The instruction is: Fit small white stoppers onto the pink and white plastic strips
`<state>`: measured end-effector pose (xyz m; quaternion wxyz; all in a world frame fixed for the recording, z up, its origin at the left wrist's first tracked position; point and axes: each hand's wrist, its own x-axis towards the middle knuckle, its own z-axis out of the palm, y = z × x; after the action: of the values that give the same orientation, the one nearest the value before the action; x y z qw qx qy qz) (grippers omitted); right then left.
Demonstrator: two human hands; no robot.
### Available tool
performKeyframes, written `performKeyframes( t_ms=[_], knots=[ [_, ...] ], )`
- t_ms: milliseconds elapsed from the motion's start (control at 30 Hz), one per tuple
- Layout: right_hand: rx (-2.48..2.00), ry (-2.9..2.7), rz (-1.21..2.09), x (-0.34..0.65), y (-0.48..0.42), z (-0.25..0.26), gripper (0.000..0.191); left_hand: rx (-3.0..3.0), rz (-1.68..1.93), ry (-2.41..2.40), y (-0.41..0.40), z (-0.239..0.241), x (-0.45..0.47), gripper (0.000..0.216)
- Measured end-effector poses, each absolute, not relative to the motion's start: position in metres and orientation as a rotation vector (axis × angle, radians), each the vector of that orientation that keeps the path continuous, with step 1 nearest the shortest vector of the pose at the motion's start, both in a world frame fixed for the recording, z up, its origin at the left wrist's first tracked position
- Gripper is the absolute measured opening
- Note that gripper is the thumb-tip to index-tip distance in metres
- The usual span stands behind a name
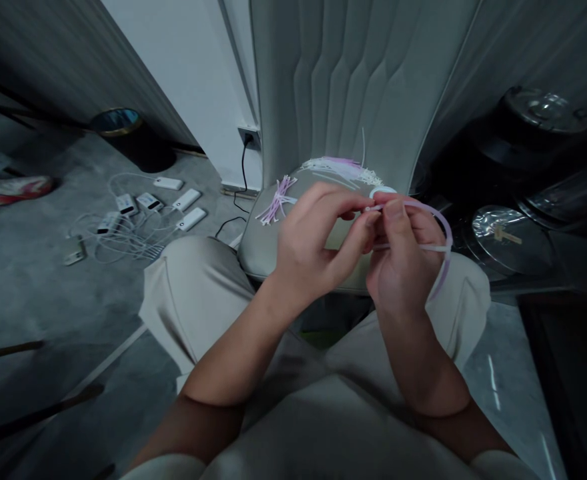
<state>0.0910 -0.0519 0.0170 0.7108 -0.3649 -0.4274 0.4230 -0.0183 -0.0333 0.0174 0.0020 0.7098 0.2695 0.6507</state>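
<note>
My left hand (318, 243) and my right hand (403, 257) meet above a grey padded seat (263, 243). Both are closed in pinches on thin plastic cable ties (441, 230), pink and white, bent into a loop that curves round the right side of my right hand. A small white loop (382, 192) shows just above my right thumb. On the seat behind my hands lie a small pink-and-white bundle of ties (276, 200) and a larger pile of ties (343, 170).
My knees in beige trousers (193, 293) frame the seat. On the grey floor at left lie several white power banks with tangled cables (143, 213), a red shoe (13, 188) and a dark round bin (133, 140). Dark glass-topped furniture (518, 233) stands at right.
</note>
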Motion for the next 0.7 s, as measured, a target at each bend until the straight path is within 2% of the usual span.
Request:
performKeyframes(
  t_ms=[200, 367, 467, 700],
  knots=[
    [-0.841, -0.929, 0.946, 0.091, -0.053, 0.019, 0.017, 2.227, 2.003, 0.863, -0.034, 0.016, -0.021, 0.005],
    [-0.769, -0.910, 0.940, 0.093, -0.050, 0.019, 0.013, 2.105, 1.893, 0.968, -0.032, 0.012, -0.028, 0.035],
    [-0.787, -0.917, 0.958, 0.095, -0.050, 0.019, 0.013, 1.982, 1.758, 0.965, -0.032, 0.010, -0.030, 0.042],
    [-0.852, -0.969, 0.973, 0.099, -0.049, 0.022, 0.018, 2.115, 1.883, 0.905, -0.031, 0.015, -0.027, 0.012]
  ],
)
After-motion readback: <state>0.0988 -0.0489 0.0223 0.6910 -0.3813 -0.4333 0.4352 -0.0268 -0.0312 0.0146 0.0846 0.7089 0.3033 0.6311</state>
